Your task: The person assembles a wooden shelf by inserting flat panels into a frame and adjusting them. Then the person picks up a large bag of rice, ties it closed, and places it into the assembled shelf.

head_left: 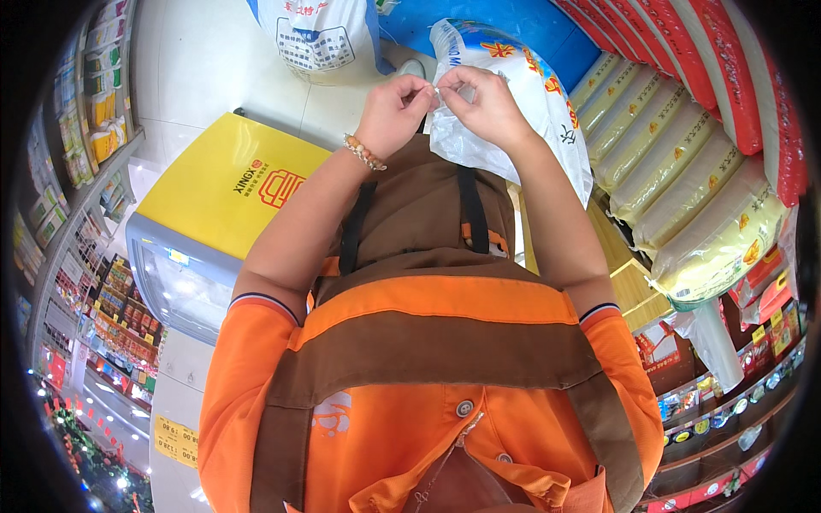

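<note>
I pinch the white sack's [522, 103] soft, limp top edge (12 o'clock) between left hand [393, 111] and right hand [492, 107], fingers clamped.

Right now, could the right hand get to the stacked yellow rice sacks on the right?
Probably yes. The right hand pinches the top of the white printed bag together with the left hand, so it would have to let go first. The yellow sacks lie just beyond, with nothing between.

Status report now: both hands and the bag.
Left hand and right hand both pinching the top edge of the white printed bag, fingers close together. Bag hangs in front of the chest. Nothing blocking; stacked yellow sacks to the right.
</note>
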A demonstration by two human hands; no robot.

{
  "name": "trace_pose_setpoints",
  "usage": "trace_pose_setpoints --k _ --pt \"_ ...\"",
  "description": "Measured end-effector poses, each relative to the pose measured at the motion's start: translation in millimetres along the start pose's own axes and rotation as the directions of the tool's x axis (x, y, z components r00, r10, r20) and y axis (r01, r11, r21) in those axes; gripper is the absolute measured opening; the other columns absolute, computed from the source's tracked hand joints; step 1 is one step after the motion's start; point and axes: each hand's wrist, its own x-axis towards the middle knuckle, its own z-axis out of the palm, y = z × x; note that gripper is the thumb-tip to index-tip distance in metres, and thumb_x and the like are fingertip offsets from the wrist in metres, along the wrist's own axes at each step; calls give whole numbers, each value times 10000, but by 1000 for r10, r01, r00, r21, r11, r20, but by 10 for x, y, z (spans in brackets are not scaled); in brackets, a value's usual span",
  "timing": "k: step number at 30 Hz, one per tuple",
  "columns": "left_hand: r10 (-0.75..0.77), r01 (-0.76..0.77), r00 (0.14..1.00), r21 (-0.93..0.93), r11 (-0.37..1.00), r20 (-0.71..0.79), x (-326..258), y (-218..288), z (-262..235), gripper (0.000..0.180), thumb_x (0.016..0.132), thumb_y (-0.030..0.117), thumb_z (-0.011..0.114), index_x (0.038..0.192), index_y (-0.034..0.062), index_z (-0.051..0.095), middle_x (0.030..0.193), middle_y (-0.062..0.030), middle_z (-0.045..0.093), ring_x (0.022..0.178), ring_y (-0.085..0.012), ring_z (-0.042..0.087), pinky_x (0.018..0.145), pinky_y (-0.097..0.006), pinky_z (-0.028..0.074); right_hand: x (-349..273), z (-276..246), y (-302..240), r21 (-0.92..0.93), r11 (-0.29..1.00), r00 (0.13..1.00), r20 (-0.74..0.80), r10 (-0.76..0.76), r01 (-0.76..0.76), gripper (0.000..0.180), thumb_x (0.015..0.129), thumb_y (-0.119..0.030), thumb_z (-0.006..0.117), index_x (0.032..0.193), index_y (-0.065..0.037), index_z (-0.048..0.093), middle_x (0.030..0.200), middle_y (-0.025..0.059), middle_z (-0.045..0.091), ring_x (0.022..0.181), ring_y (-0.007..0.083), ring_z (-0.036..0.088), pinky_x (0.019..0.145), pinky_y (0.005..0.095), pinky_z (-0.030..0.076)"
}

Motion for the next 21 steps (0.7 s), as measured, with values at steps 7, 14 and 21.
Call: trace_pose_setpoints --k 7,14,21 --pt "-4 4 1000 -16 1000 -5 3 4 7 180 948 134 617 959 -41 659 836 -90 723 759 -99 682 674 -240 531 17 -2 -48 1 1000 1000 -15 -26 26 106 808 -89 638 865 -1 655 839 143 700 781 282 686 736 359 542" --pt "-11 13 999 42 999 -32 5 -54 5 179 909 149 656 949 -25 666 804 -71 713 704 -87 645 647 -247 510 10 1 -11 22 1000 1000 -13 15 -14 105 827 -95 645 883 -8 663 835 128 701 764 255 685 727 338 539" --pt "-132 120 991 502 856 -12 -34 44 -188 133 915 103 648 935 -26 667 866 -49 718 756 -86 653 703 -237 529 15 11 80 73 996 998 -14 59 -58 108 866 -105 651 922 -16 676 829 80 705 737 187 668 710 309 532"
